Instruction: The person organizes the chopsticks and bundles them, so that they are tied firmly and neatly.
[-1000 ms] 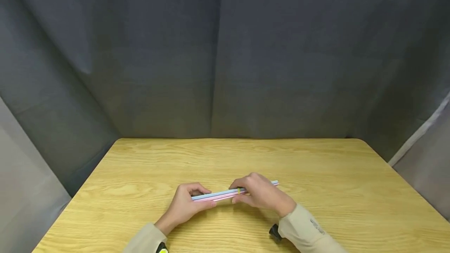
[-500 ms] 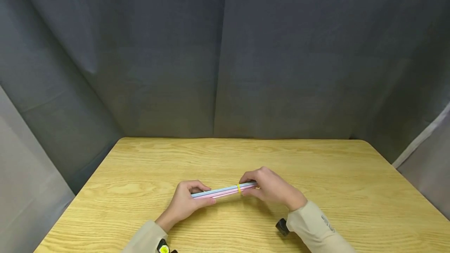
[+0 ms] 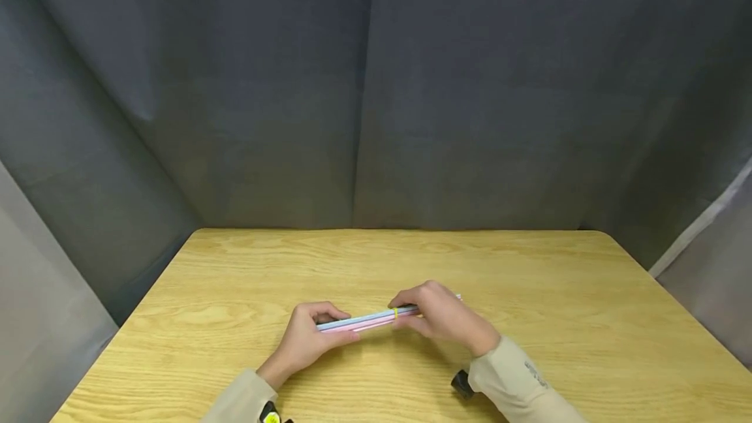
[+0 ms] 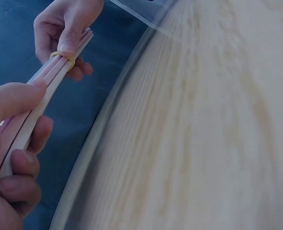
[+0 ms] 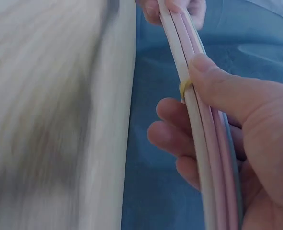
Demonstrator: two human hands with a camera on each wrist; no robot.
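A bundle of slim pastel sticks, blue, pink and white, looks like drinking straws and is held above the table between both hands. My left hand grips its left end, thumb in front and fingers curled behind. Farther right, my right hand holds it between thumb and fingers, and the tips stick out beyond that hand. A yellow rubber band circles the bundle close to the right thumb tip. In the left wrist view the same band sits at the right hand's thumb.
The wood-grain table lies under both hands. Dark grey curtain hangs behind it, with lighter cloth at the left side. A small black device is on the right wrist, by the beige sleeve.
My right hand slid right along the bundle, uncovering the band, then came back a little to the left. The left hand has kept its hold in nearly the same place.
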